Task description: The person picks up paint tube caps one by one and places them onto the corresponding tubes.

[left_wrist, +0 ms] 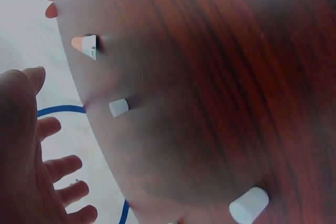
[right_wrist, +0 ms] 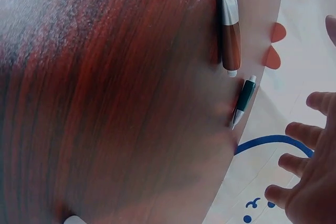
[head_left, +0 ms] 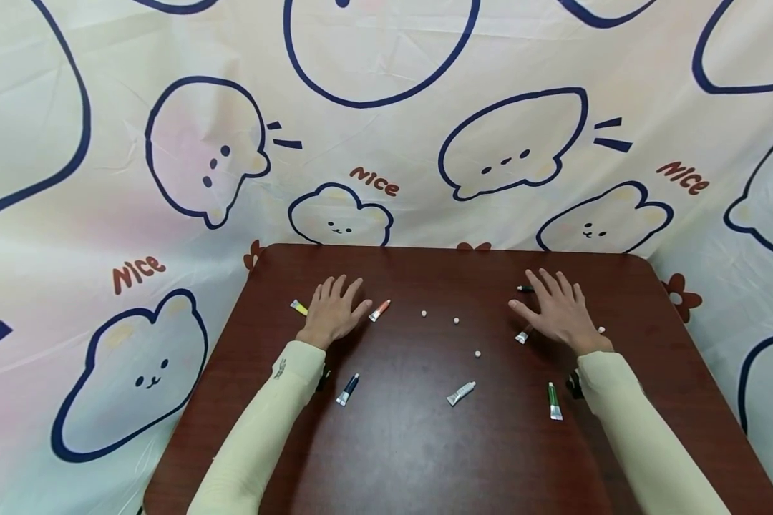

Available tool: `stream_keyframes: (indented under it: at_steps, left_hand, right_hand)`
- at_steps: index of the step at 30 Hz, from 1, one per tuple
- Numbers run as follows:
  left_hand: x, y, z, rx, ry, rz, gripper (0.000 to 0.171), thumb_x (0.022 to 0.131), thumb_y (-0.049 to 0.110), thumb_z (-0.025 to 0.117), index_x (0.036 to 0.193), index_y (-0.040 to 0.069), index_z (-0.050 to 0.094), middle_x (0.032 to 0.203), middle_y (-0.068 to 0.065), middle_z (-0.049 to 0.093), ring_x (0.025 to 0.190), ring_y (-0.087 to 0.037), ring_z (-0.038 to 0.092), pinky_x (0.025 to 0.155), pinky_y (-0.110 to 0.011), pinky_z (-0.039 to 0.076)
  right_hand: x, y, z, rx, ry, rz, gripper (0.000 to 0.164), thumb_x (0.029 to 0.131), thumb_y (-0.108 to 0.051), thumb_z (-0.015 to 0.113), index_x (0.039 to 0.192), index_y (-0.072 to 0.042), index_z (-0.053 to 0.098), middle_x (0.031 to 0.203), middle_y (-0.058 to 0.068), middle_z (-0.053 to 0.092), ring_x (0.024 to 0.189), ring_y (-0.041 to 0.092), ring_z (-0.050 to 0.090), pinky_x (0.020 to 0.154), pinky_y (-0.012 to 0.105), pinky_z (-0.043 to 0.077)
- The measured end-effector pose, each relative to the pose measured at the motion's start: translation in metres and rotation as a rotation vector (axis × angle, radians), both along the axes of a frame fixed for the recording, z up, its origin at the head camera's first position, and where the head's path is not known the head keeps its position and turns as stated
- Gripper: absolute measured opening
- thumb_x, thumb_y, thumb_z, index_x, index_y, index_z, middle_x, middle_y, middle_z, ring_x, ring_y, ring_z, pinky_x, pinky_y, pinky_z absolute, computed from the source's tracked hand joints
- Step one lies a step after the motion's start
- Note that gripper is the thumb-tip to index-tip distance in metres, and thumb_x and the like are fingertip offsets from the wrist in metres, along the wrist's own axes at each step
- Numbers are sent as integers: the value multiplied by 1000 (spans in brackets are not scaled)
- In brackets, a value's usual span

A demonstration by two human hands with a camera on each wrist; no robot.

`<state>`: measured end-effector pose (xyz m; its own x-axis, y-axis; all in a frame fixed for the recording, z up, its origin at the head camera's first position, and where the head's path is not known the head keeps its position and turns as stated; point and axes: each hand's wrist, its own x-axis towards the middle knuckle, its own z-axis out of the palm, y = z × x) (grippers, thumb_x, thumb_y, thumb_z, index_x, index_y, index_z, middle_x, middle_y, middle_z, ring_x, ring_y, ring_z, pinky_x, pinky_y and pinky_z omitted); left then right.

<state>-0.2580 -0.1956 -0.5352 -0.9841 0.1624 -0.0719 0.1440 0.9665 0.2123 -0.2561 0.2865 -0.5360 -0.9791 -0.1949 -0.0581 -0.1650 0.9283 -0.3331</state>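
Note:
My left hand (head_left: 332, 312) is over the table's back left with fingers spread, holding nothing. Beside it lie a yellow paint tube (head_left: 299, 307), partly hidden, and an orange paint tube (head_left: 379, 310). At the back right my right hand (head_left: 559, 312) also has its fingers extended and holds nothing. A brown paint tube (right_wrist: 231, 45) lies near its thumb, and a dark green tube (right_wrist: 245, 98) is by the fingertips. Closer to the front are a dark blue tube (head_left: 348, 390), a white tube (head_left: 461, 393) and a green tube (head_left: 555, 400).
Small white cap-like pieces lie mid-table, including one white piece (head_left: 477, 354) and another (head_left: 456, 320). One more white piece (head_left: 601, 330) is beside the right hand. The dark wooden table (head_left: 399, 458) meets a patterned cloth (head_left: 412, 157) at its back edge.

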Motion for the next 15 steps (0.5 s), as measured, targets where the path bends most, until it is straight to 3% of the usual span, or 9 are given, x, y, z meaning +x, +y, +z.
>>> stream_keyframes:
  at_steps: [15]
  left_hand:
    - [6,8,-4,-7,-16,-31,72,111,61,46,169,20,40,174,-21,34,163,-45,27,135,-62,18]
  right_hand:
    - [-2,2,-3,12,-31,7,100,105,-75,47,174,-9,18,178,31,17,162,59,10,126,82,3]
